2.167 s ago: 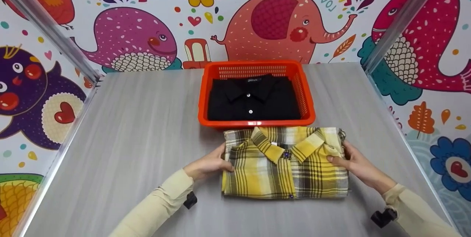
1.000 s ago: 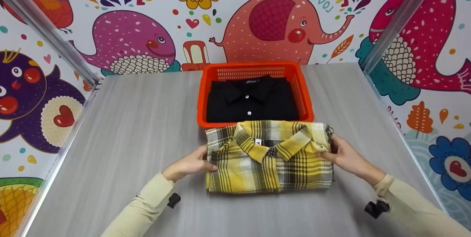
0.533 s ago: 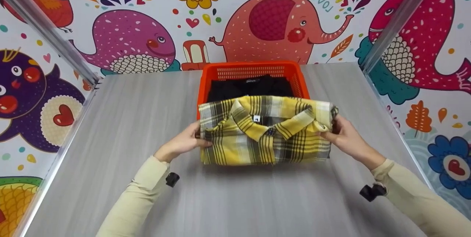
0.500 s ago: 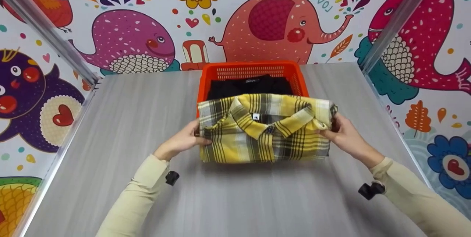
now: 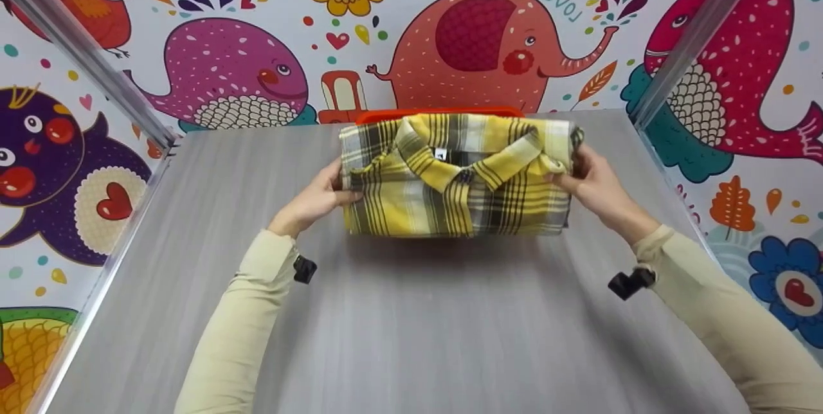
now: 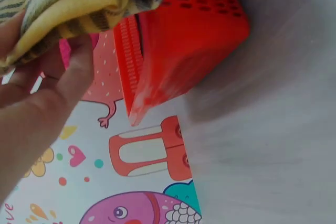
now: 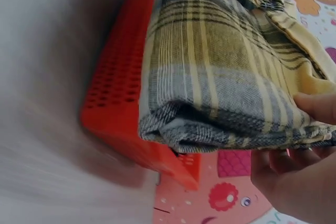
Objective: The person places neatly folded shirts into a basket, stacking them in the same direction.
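Observation:
A folded yellow, black and white plaid shirt (image 5: 411, 202), collar and buttons up, is held level above an orange-red plastic basket (image 5: 443, 110). My left hand (image 5: 315, 198) grips its left edge, thumb on top and fingers beneath. At the opposite edge my right hand (image 5: 601, 189) pinches the shirt the same way. In the head view the shirt hides nearly all of the basket, leaving only the back rim showing. Both wrist views show the perforated basket side (image 6: 194, 30) below the raised shirt (image 7: 226, 66).
The grey wood-grain table (image 5: 411, 330) carries the basket near its back edge. Behind it rises a wall panel (image 5: 360, 47) printed with cartoon animals. Metal frame posts (image 5: 701, 41) stand at the back corners.
Both hands have lifted the plaid shirt off the table and carried it away from the body, over the basket. The folded black shirt seen earlier in the basket is now hidden.

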Motion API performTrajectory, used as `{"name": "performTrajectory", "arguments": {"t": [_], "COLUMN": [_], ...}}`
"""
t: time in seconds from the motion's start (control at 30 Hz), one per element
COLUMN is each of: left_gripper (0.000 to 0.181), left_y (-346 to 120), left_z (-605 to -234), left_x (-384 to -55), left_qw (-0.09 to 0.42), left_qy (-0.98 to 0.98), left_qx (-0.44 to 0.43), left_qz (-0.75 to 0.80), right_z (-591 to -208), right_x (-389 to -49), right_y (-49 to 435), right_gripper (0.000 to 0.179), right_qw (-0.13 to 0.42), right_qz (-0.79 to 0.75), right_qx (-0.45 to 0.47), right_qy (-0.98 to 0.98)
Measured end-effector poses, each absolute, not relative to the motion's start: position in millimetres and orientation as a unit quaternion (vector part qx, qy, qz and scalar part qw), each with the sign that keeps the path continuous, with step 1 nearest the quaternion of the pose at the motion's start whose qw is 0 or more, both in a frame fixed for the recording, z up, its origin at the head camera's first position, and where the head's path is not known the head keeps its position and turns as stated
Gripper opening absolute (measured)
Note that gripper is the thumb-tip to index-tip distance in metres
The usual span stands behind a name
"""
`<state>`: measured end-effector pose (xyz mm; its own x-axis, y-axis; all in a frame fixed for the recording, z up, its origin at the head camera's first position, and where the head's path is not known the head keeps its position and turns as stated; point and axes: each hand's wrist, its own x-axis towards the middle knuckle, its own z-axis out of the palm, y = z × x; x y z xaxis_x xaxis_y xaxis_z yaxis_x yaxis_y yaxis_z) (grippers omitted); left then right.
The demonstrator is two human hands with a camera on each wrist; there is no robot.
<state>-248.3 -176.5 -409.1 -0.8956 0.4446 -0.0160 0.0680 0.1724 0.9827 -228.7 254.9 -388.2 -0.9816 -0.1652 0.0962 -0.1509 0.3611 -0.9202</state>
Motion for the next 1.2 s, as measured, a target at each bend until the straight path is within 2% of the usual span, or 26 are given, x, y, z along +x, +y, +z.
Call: {"name": "performTrajectory", "arguments": {"t": [0.2,0.33,0.53,0.7,1.0,1.1,1.2], "left_gripper": [0.073,0.064,0.050,0.048,0.030,0.026,0.025], "left_y": [-171,-163,-150,-145,-133,-133,-135], "left_z": [-405,-410,-428,-445,-448,-446,-444], "left_x": [-271,-285,-297,-299,-302,-302,-304], "left_qw": [0.103,0.054,0.014,0.005,-0.076,-0.100,-0.114], "left_qy": [0.747,0.746,0.774,0.842,0.918,0.927,0.926], "left_qx": [0.131,0.096,0.034,-0.003,0.050,0.086,0.104], "left_qz": [0.644,0.657,0.632,0.540,0.387,0.350,0.345], "right_z": [-375,-375,-392,-416,-429,-429,-432], "right_x": [-259,-280,-307,-315,-311,-305,-302], "right_y": [255,249,238,239,263,267,265], "right_gripper": [0.047,0.042,0.039,0.040,0.060,0.059,0.053], "right_qw": [0.016,0.019,0.008,0.030,0.124,0.132,0.116], "right_qz": [-0.551,-0.550,-0.535,-0.517,-0.494,-0.499,-0.486], "right_qx": [-0.092,-0.080,-0.076,-0.058,0.005,-0.014,-0.025], "right_qy": [0.829,0.831,0.842,0.853,0.861,0.857,0.866]}}
